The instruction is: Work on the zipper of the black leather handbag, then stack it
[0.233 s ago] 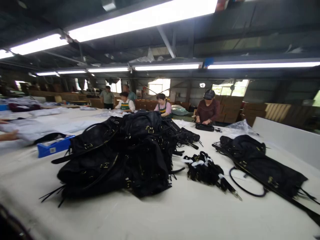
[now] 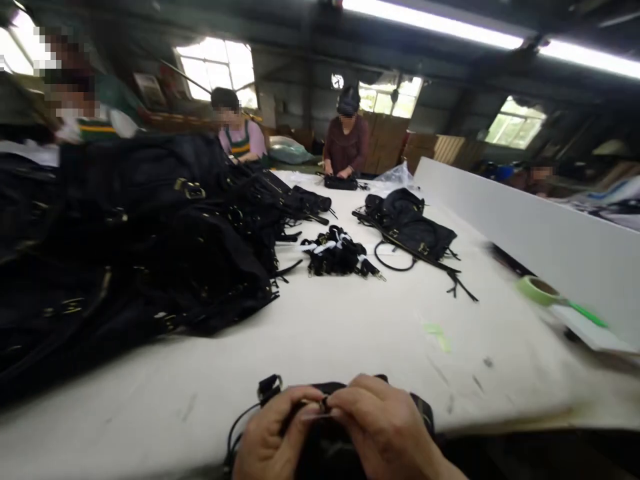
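At the near edge of the table, a black bag point(image 2: 327, 457) lies under my two hands. My left hand point(image 2: 275, 437) is closed, its thumb and forefinger pinching a small part at the top of the bag. My right hand point(image 2: 387, 420) pinches at the same spot, with its fingertips almost touching the left ones. That small part is mostly hidden by my fingers, so I cannot tell what it is. A black strap with a metal buckle point(image 2: 270, 385) and a thin cord stick out beside my left hand.
A big heap of black bags point(image 2: 165, 227) fills the left side. Bundled black straps point(image 2: 336, 253) and another black bag point(image 2: 413, 227) lie farther off. Green tape point(image 2: 539, 291) sits by a white partition point(image 2: 500, 207). A co-worker point(image 2: 347, 137) handles a black item across the table.
The view has swung right and down. Both my hands and the bag under them are now in view; none of them showed before.
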Demonstrator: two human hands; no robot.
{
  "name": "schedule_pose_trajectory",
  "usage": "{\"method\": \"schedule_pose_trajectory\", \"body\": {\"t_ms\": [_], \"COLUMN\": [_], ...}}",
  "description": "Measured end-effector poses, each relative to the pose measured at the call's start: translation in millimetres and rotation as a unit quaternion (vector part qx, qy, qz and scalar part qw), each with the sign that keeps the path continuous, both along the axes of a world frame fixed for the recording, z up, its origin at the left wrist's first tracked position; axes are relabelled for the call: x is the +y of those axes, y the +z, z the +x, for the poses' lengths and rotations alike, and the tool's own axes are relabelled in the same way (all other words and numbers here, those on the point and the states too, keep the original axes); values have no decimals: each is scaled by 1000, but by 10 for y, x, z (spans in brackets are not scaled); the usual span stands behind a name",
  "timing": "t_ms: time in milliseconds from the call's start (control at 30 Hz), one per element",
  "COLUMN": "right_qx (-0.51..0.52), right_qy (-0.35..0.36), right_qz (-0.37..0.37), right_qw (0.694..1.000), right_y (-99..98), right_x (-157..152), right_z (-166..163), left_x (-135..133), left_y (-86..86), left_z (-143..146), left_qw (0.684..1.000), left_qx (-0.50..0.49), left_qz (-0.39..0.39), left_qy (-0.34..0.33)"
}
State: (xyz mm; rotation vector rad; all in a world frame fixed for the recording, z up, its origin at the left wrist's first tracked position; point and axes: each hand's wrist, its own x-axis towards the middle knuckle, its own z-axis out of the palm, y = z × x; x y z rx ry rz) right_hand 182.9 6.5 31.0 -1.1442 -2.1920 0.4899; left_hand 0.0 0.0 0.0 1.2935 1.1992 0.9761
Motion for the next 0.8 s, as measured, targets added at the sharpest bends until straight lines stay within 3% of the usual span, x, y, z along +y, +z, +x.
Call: {"method": "schedule_pose_trajectory", "body": {"t_ms": [100, 267, 400, 800], "right_qx": [-40, -31, -44, -95], "right_qy": [-27, -46, -46, -46], "right_qz": [-9, -90, -93, -141], "right_qw": [999, 994, 994, 984], "right_y": [66, 155, 153, 232], "right_x": [-68, -117, -80, -39], "right_z": [-12, -15, 10, 125], "left_x": [53, 53, 57, 69], "left_y": [-10, -6, -36, -90], "left_z": [-67, -56, -33, 13], "left_qw": [999, 1000, 999, 991], "left_qx": [35, 22, 23, 50], "left_qz": [11, -7, -24, 118], "left_qy": [38, 13, 20, 41]}}
